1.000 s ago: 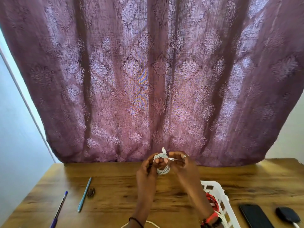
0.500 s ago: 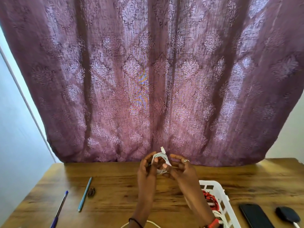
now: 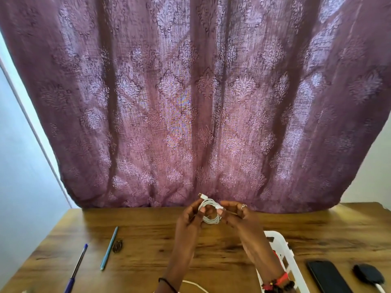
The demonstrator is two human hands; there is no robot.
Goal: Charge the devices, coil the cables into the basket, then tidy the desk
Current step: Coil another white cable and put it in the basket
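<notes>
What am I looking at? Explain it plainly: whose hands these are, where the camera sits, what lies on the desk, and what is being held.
There is no machine here. These are a person's two bare hands, seen by one wide-angle camera worn on the head, looking forward and down. The left hand and the right hand together hold a white cable wound into a small coil, raised above a wooden desk. On the desk lie a blue pen, a teal pen, a small dark object I cannot identify, a white basket, a dark phone and a dark rounded device with a white lead. A purple curtain hangs behind.
</notes>
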